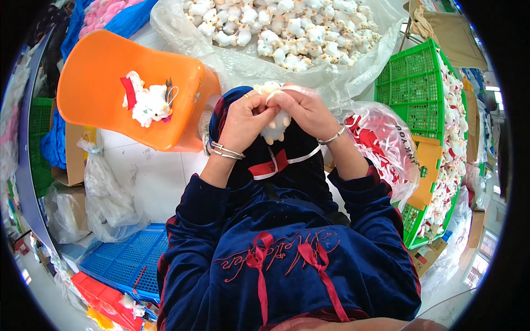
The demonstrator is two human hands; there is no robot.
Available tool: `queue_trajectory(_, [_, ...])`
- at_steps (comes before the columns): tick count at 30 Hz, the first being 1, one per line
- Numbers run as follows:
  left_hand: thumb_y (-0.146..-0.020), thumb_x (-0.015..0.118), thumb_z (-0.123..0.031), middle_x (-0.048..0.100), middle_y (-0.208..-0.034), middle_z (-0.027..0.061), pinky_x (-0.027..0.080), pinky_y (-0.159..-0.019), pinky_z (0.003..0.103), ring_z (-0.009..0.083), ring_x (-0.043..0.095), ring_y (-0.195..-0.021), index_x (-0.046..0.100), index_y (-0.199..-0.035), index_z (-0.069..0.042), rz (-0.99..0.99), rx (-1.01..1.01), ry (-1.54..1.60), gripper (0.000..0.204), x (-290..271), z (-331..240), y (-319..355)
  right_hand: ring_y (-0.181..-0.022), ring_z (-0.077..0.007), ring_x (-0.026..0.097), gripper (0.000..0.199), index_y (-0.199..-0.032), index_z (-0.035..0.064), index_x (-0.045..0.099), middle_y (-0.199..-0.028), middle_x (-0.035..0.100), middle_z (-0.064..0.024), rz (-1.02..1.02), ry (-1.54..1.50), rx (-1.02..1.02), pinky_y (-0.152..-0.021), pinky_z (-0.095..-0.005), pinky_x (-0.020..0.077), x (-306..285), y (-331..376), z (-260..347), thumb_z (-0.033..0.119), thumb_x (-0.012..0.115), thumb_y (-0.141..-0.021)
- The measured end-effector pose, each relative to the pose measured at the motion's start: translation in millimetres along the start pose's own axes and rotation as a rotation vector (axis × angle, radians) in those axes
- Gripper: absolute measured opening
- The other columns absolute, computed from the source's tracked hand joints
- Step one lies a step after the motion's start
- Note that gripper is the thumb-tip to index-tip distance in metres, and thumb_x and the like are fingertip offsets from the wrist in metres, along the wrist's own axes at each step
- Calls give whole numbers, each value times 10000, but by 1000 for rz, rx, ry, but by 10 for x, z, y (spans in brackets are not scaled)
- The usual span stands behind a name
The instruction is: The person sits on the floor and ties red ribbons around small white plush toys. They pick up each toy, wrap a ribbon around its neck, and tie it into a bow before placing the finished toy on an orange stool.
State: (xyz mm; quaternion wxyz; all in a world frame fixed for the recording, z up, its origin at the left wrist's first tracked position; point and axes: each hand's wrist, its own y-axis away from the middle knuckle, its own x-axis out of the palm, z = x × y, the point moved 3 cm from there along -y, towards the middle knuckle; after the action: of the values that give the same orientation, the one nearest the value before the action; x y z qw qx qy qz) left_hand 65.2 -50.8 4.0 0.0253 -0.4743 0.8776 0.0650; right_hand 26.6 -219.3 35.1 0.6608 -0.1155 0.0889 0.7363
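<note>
Above my lap, my left hand is closed around one side of a small white plush toy. My right hand meets it from the other side, thumb and fingers pinched on a white ribbon at the toy's upper part. The fingers of both hands nearly touch and hide the toy's middle. Stubby light legs show below them. Across my dark trousers lies a red cloth piece with white ribbon trailing from it.
An orange stool at left bears a finished-looking white plush toy with red trim. Ahead, a clear plastic sheet holds many white plush toys. At right are a bag of red-and-white ribbons and a green crate. A blue crate sits lower left.
</note>
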Motion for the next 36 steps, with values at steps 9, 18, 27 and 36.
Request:
queue_trajectory(9, [-865,770,-59,682,-971,104,537,-776,279,183,667,-928,751,-958,1,-171,185,29,112,35,61,-15,-720,-49,548,240,-1108,-19,676,-911,628,1,-291,-167,66,-669,-215,468,-440,-91,42,194,602,-1024])
queue_trajectory(18, [-860,762,-26,696,-1016,104,516,-851,288,198,668,-968,759,-976,2,-182,294,-82,120,-13,-10,-11,-815,-98,644,266,-1053,-34,688,-906,708,-43,-150,-95,292,-735,-255,522,-207,-27,-260,204,727,-941])
queue_trajectory(27, [-850,772,-19,729,-997,106,533,-853,312,220,692,-965,730,-938,3,-215,419,-219,100,-22,-57,10,-705,-64,576,201,-975,-8,686,-826,676,-12,-159,-334,265,-632,-232,474,-181,-127,-365,192,701,-962])
queue_trajectory(36, [-852,776,-35,733,-981,98,549,-785,326,241,690,-916,708,-930,-19,-201,473,-294,105,-39,-100,6,-657,-66,561,232,-848,5,688,-751,655,-4,-166,-69,283,-593,-250,476,-91,-128,-282,210,714,-953])
